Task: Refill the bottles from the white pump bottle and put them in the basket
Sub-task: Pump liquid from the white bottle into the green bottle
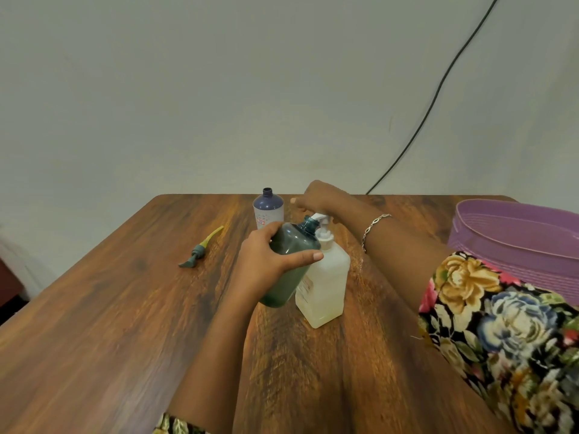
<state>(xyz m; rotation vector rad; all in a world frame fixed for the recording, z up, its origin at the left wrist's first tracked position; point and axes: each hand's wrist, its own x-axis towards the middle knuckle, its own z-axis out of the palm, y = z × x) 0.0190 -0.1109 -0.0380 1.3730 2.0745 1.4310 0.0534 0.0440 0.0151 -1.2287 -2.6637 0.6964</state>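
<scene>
Two bare hands work at a wooden table (125, 324). A detached teal pump head with yellow tube (200, 249) lies at left. The left hand (266, 264) wraps a tilted translucent teal plastic bottle (289, 267), fingers clamped around its body, neck under the nozzle of the white square pump bottle (324, 283). Behind stands an uncapped purple-and-white bottle (268, 209). The right hand (316, 197) rests on the pump top, fingers loosely together. A purple plastic basket (517, 242) sits far right.

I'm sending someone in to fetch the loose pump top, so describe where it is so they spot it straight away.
On the wooden table, look left of the hands and bottles. The loose pump top lies flat there, alone. Unlike the white pump bottle, it is dark teal with a yellowish tube and sits on no bottle.
</scene>
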